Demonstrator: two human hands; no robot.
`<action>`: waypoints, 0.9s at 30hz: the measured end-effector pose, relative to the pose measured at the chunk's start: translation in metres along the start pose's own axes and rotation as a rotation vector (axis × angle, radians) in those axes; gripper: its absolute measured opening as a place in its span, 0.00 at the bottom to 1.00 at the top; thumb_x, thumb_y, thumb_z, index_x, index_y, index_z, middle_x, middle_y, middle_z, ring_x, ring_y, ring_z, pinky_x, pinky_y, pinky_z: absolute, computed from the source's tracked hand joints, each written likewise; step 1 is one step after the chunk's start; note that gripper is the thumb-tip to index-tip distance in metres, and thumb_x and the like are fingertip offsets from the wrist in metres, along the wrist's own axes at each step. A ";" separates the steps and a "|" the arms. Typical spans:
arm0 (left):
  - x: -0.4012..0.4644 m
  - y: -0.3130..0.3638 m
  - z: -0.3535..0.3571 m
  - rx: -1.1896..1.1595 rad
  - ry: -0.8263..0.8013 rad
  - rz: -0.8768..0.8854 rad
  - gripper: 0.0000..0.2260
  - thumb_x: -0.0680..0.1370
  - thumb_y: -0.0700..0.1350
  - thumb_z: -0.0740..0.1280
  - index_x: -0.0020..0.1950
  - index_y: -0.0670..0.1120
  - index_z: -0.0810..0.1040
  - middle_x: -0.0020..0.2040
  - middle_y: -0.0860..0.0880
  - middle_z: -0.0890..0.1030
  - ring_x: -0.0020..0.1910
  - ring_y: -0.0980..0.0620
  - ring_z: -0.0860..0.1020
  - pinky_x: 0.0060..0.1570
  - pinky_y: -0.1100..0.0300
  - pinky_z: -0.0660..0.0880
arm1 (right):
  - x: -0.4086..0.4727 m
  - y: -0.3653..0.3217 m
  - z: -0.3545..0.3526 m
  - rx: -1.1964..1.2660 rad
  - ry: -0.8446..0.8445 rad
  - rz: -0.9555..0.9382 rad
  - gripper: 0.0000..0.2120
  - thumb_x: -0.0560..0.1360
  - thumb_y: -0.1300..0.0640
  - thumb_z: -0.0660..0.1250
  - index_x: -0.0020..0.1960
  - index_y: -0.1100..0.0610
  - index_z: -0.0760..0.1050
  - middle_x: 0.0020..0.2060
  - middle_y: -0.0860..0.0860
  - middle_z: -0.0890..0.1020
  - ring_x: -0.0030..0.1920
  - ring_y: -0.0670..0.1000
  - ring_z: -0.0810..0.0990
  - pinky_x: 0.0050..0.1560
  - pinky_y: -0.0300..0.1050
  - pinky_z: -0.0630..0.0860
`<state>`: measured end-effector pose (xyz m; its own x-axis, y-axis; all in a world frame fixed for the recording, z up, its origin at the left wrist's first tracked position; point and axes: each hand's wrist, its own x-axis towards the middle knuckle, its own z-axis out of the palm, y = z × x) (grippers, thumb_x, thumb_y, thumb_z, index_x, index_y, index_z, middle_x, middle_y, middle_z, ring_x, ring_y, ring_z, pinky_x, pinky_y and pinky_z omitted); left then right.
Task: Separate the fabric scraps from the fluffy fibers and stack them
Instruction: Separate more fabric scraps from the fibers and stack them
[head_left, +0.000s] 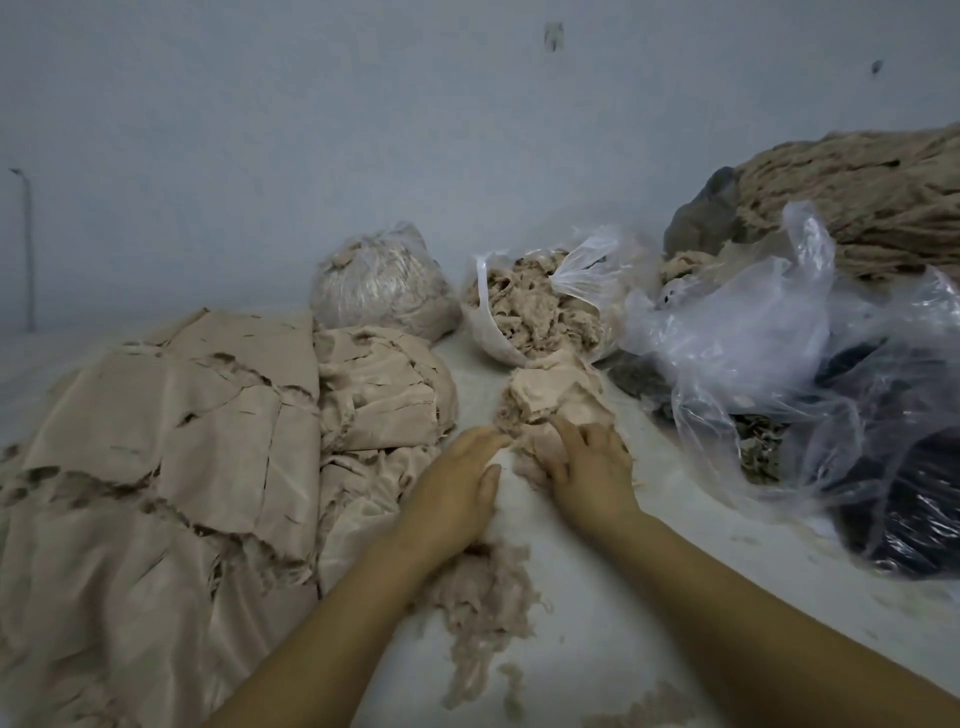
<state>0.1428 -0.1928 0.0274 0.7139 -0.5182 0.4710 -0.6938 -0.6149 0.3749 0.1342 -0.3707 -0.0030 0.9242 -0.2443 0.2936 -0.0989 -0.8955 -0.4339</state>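
Nearest you, a loose tuft of fluffy fibers (480, 587) lay on the counter (649, 613) just under your left wrist, already pulled clear of the work. Your left hand (457, 483) lay flat beyond it, fingers straight and together, pressing down on the near edge of the mixed clump (545, 410). Your right hand (592, 467) sat just beside the left, fingers spread and dug into that same clump; whether it had pinched a scrap or only pressed on it could not be told. You seemed to be mid-sort, teasing cloth out of fluff. To the left of your left hand, the stack of fabric scraps (171, 441) spread wide and overlapping. Past both hands stood an open plastic bag (530, 312) full of unsorted material, a tied bag (374, 291) left of it, and crumpled clear bags (769, 332) to the right of your right hand. The next move likely called for pinching one scrap firmly, holding the fibers down, then carrying the scrap left onto the stack.
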 end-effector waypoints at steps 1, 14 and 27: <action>-0.006 -0.007 -0.009 -0.037 0.029 -0.079 0.18 0.79 0.38 0.59 0.69 0.44 0.71 0.67 0.46 0.73 0.64 0.50 0.71 0.60 0.70 0.61 | -0.007 -0.010 0.003 0.138 0.049 -0.041 0.22 0.81 0.48 0.56 0.73 0.51 0.64 0.63 0.55 0.72 0.65 0.57 0.68 0.64 0.49 0.65; -0.052 -0.034 -0.001 -0.015 0.064 -0.183 0.12 0.79 0.36 0.61 0.61 0.40 0.77 0.62 0.45 0.77 0.64 0.49 0.72 0.63 0.67 0.60 | -0.059 -0.043 0.016 0.965 -0.077 -0.016 0.11 0.77 0.63 0.65 0.37 0.54 0.73 0.28 0.40 0.74 0.32 0.39 0.70 0.38 0.33 0.67; -0.053 -0.039 0.008 0.035 0.099 -0.126 0.13 0.74 0.35 0.58 0.49 0.41 0.82 0.44 0.45 0.80 0.49 0.49 0.73 0.56 0.56 0.70 | -0.059 -0.048 0.018 0.744 -0.252 -0.212 0.14 0.69 0.55 0.75 0.52 0.49 0.75 0.44 0.44 0.77 0.43 0.38 0.74 0.46 0.33 0.70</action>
<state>0.1330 -0.1461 -0.0189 0.7808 -0.3753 0.4995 -0.5944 -0.6926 0.4088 0.0906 -0.3067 -0.0152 0.9597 0.0727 0.2713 0.2768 -0.4096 -0.8693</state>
